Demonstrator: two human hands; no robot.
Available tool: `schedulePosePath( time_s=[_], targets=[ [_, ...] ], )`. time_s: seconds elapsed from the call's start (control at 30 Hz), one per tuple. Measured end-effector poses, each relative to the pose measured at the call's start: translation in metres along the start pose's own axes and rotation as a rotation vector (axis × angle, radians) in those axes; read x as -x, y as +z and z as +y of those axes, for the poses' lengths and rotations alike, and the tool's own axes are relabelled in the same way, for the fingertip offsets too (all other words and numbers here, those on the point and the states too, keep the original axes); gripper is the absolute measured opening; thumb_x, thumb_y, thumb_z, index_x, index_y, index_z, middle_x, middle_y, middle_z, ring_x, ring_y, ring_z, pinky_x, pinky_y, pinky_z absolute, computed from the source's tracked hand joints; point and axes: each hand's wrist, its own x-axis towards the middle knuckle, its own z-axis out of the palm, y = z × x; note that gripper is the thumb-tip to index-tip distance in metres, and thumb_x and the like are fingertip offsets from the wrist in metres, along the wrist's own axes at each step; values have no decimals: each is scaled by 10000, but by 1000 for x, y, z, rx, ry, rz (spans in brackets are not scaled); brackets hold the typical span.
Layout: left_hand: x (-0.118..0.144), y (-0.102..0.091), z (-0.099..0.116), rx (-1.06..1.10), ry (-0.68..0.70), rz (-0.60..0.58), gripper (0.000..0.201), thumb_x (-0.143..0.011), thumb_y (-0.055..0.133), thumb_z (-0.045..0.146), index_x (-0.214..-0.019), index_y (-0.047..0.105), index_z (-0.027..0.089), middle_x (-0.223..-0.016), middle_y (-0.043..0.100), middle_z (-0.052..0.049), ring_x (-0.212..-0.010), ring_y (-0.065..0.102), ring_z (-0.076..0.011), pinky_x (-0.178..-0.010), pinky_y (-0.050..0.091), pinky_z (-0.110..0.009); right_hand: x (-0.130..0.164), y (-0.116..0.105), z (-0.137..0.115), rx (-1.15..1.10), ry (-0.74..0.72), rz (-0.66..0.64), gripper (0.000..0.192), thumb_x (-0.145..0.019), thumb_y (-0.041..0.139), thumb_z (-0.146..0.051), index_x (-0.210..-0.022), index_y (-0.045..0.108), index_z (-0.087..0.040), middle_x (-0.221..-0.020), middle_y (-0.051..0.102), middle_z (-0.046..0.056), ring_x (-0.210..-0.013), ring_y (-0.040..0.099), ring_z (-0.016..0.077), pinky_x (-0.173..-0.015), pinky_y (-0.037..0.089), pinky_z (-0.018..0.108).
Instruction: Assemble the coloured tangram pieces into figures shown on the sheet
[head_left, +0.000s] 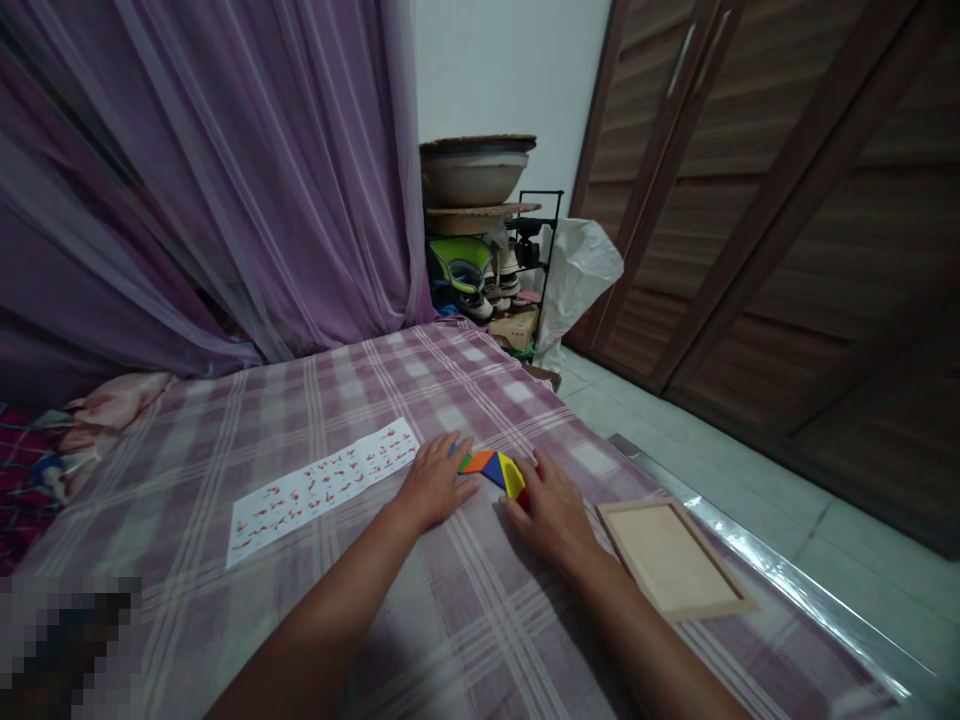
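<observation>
Head view: two bare hands flat on a bed with a purple checked sheet (315,400). Small colored puzzle pieces (495,468) right between the hands, on the sheet. Orange, blue, yellow and green ones side by side, with a bit of red at the edge.

Left hand (435,485) palm down, fingers (459,452) stretched out and close together, tips touching the green and orange end of the pieces. Not wrapped around anything. A spot of blue peeking out by the fingertips.

Right hand (551,512) palm down too, fingers loose and a little spread, resting against the yellow and red end. Red piece partly hidden under the fingers. Hard to tell if pinched or only touched.

Long paper sheet with tiny colored pictures (322,488) lying left of the left hand, close by. Flat wooden tray (675,560) just right of the right wrist, near the bed edge. Purple curtain (225,180) behind. Shoe rack (517,270) and white plastic bag (577,270) far back, beside brown wooden doors (787,220).
</observation>
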Motion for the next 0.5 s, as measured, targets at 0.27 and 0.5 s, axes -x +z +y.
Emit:
schedulePosePath(
  time_s=[0.27,0.5],
  targets=[
    [-15,8,4,9,37,-60,556,-948,511,476,-1450,441,246,-1507,442,-123,-1395,387,-303,-1136,311,-487,-2,-12,-6,97,11,-89,508,-896,572,-390,-1362,539,-191,-1412,513,140,-1277,440,312,-974,414,428],
    [-16,18,11,25,50,7,458,-972,497,388,-1395,493,213,-1461,490,-121,-1347,452,-256,-1135,333,-430,-3,-7,-7,92,-113,-77,363,-913,534,-296,-1213,655,-133,-1258,638,138,-1171,515,285,-1023,381,377]
  ],
)
